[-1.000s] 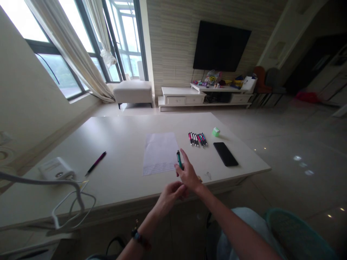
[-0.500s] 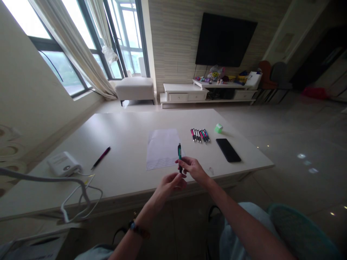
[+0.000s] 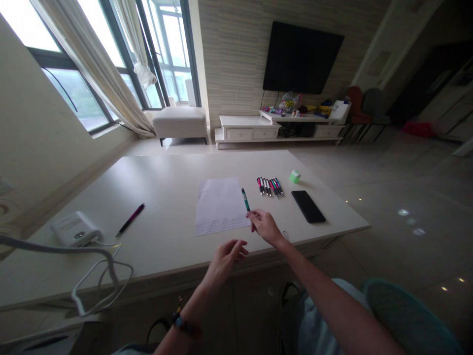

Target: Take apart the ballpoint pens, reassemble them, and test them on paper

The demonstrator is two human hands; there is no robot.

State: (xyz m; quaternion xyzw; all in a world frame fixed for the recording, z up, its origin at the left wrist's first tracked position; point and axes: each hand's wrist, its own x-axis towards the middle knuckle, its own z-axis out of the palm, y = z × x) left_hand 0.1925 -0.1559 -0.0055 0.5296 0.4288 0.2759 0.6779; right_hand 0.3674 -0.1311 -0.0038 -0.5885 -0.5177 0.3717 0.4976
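A green and black pen point(image 3: 245, 199) is gripped at its lower end by my right hand point(image 3: 264, 227), thumb and fingers pinched around it. The pen points away from me, above the right edge of a sheet of paper point(image 3: 218, 202). Lines of handwriting or print run along the paper's near end, too small to read. My left hand point(image 3: 229, 255) hovers by the table's front edge, apart from the pen, its fingers loosely bent and holding nothing. Beyond the right hand lies a row of several pens point(image 3: 270, 187) in pink, white, green and blue.
On the white table point(image 3: 162, 172), a black phone point(image 3: 308, 206) and a small green-and-white container point(image 3: 294, 177) lie to the right. At left are a purple-black pen point(image 3: 130, 220) and a white power adapter point(image 3: 76, 230), its cable point(image 3: 127, 276) looping over the front edge.
My left hand has come away from the pen's lower end and drawn back. The pen, in my right hand, has tilted from upright to leaning leftward and away.
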